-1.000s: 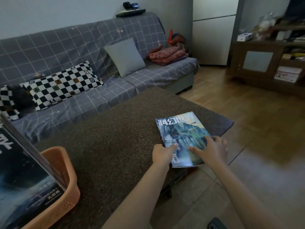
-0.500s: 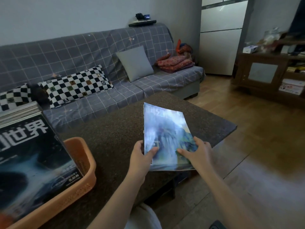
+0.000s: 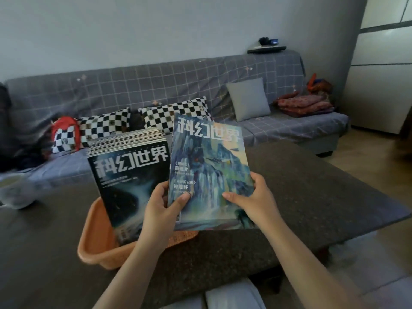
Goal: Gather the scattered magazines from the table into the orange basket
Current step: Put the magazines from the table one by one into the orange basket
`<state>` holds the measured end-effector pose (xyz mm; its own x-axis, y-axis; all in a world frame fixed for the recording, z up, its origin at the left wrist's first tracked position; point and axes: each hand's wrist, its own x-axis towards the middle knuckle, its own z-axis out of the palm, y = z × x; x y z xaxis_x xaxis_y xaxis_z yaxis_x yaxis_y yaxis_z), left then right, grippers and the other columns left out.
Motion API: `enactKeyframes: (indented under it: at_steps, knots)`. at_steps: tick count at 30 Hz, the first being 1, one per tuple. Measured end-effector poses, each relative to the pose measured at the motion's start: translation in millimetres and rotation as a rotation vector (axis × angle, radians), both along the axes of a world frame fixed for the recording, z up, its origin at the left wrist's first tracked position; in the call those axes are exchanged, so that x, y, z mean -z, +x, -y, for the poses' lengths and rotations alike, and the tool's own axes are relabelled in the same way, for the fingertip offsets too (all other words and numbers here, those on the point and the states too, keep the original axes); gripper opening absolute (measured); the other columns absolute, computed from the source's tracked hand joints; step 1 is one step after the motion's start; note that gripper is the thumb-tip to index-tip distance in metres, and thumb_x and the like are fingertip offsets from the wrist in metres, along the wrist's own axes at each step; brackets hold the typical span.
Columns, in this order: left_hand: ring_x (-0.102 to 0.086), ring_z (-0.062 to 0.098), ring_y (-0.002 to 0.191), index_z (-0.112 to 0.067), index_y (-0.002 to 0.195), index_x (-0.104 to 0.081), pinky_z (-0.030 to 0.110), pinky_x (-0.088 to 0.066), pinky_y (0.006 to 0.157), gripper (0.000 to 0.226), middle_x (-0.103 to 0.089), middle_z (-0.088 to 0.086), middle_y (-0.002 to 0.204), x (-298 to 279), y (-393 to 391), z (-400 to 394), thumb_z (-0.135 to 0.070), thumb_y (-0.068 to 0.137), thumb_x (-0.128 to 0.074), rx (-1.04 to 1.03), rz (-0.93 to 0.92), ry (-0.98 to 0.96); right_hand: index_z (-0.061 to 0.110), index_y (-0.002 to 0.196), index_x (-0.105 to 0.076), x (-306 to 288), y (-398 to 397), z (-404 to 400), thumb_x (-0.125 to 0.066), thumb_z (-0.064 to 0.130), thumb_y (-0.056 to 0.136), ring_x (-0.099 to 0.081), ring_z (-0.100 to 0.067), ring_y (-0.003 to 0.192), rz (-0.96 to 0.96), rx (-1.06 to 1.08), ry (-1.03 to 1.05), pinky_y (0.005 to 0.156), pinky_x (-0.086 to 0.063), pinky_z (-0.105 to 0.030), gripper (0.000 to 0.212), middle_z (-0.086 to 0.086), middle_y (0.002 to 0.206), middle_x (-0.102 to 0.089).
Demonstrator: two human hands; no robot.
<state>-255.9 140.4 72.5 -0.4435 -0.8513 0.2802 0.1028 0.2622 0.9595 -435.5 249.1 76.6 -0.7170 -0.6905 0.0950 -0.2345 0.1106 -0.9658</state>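
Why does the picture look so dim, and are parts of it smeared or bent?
In the head view, the room is dim and bluish, with no hard shadows or glare. The held magazine reads sharply, but the white cup at the left edge is smeared. The wide lens bows the sofa back and stretches both forearms.

**Colours and patterns in the room**

The basket [image 3: 98, 239] is orange. The magazine [image 3: 209, 175] in the hands is blue and green with a pale peach sky and white letters. The stack [image 3: 131, 175] in the basket has a black cover with white letters and a pale blue swirl. The surface [image 3: 312, 197] is dark brown with tiny speckles. The sofa [image 3: 156, 85] is grey with thin pale checks. Two pillows [image 3: 104, 126] have black and white squares. One cushion [image 3: 247, 99] is plain grey. The folded blanket [image 3: 305, 104] is red.
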Motion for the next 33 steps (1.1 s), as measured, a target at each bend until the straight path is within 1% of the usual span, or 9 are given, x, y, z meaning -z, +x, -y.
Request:
enactKeyframes:
  at_steps: [6,10,13,16,19,21,23,26,33]
  knots:
    - [-0.072,0.012,0.085,-0.031,0.104,-0.060,0.026,-0.059,0.061,0.019,-0.074,-0.007,0.097,-2.7,59.5,29.3,-0.034,0.085,-0.065,-0.150,-0.028,-0.034,0.028,0.130,-0.035,-3.4,42.3,53.0,-0.078,0.033,0.073,-0.051,0.000,0.093,-0.136,-0.107,-0.117,0.063,-0.040,-0.010,0.071,0.028,0.097,-0.045]
    - [-0.073,0.015,0.083,-0.032,0.107,-0.058,0.034,-0.060,0.060,0.039,-0.074,-0.002,0.096,0.4,84.1,46.3,-0.051,0.074,-0.065,-0.219,-0.021,-0.054,0.026,0.129,-0.035,0.6,61.1,85.2,-0.072,0.025,0.079,-0.054,-0.002,0.093,-0.188,-0.154,-0.153,0.069,-0.050,-0.017,0.062,0.026,0.097,-0.047]
    - [-0.072,0.017,0.082,-0.032,0.104,-0.059,0.035,-0.059,0.061,0.027,-0.073,-0.001,0.094,7.8,95.9,62.4,-0.042,0.080,-0.067,-0.266,0.018,-0.048,0.023,0.128,-0.035,8.6,70.6,106.4,-0.069,0.023,0.082,-0.056,-0.005,0.093,-0.237,-0.168,-0.154,0.065,-0.046,-0.012,0.057,0.015,0.105,-0.051]
    - [-0.071,0.013,0.078,-0.027,0.101,-0.062,0.022,-0.056,0.055,0.017,-0.073,-0.006,0.087,19.0,103.3,78.6,-0.022,0.086,-0.070,-0.343,0.070,-0.043,0.026,0.121,-0.034,18.8,75.6,124.4,-0.067,0.022,0.084,-0.056,-0.003,0.090,-0.291,-0.180,-0.113,0.059,-0.042,-0.007,0.050,0.014,0.103,-0.052]
    - [-0.068,0.014,0.079,-0.030,0.097,-0.065,0.029,-0.056,0.059,0.018,-0.071,-0.007,0.083,28.4,108.3,91.2,-0.024,0.083,-0.074,-0.490,0.232,-0.024,0.035,0.109,-0.029,30.6,77.2,136.9,-0.066,0.024,0.084,-0.056,-0.001,0.082,-0.372,-0.181,-0.054,0.056,-0.041,-0.007,0.046,0.018,0.097,-0.052]
    - [-0.065,0.013,0.073,-0.033,0.084,-0.063,0.034,-0.054,0.058,0.017,-0.069,-0.006,0.079,32.7,110.0,96.4,-0.028,0.078,-0.078,-0.565,0.386,-0.023,0.040,0.104,-0.026,37.4,77.1,142.0,-0.067,0.026,0.083,-0.057,-0.003,0.085,-0.421,-0.167,-0.011,0.061,-0.046,-0.014,0.048,0.016,0.100,-0.053]
    - [-0.062,0.011,0.065,-0.023,0.077,-0.062,0.030,-0.048,0.051,0.020,-0.067,-0.004,0.072,35.5,110.4,99.0,-0.029,0.074,-0.081,-0.608,0.483,-0.047,0.044,0.101,-0.025,42.7,76.4,145.9,-0.068,0.027,0.082,-0.058,-0.005,0.090,-0.452,-0.149,0.027,0.067,-0.049,-0.021,0.050,0.015,0.102,-0.054]
    - [-0.060,0.011,0.060,-0.014,0.076,-0.060,0.028,-0.045,0.048,0.027,-0.065,-0.003,0.067,36.2,107.5,101.5,-0.029,0.072,-0.083,-0.626,0.565,-0.081,0.044,0.099,-0.028,46.1,74.2,149.6,-0.068,0.024,0.083,-0.059,-0.005,0.089,-0.464,-0.139,0.054,0.065,-0.045,-0.018,0.048,0.018,0.097,-0.053]
    - [-0.060,0.015,0.066,-0.016,0.078,-0.048,0.039,-0.055,0.058,0.036,-0.060,-0.002,0.074,37.3,104.1,102.3,-0.032,0.075,-0.081,-0.596,0.735,-0.052,0.026,0.122,-0.041,51.8,73.2,150.5,-0.072,0.025,0.079,-0.061,-0.010,0.095,-0.561,-0.077,0.141,0.060,-0.038,-0.013,0.053,0.011,0.110,-0.058]
